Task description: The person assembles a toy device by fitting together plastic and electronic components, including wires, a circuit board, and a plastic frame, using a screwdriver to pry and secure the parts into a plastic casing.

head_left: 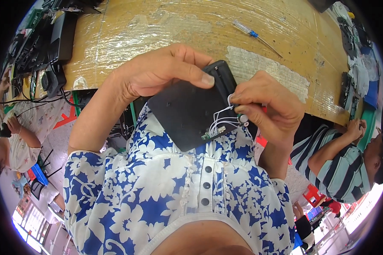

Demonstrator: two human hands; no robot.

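A screwdriver (254, 35) is lying at our one o'clock. Our left hand (168, 70) is gripping a black case (181, 114), our right hand (271, 101) pinching its white wires (217, 123).

Black flat casing (185, 114), tilted, white wires (215, 123) exposed

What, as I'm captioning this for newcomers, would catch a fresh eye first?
At centre, the left hand grips a black panel; the right hand seems to pinch white wires. Below spreads a floral top; farther off, a screwdriver lies on the table.
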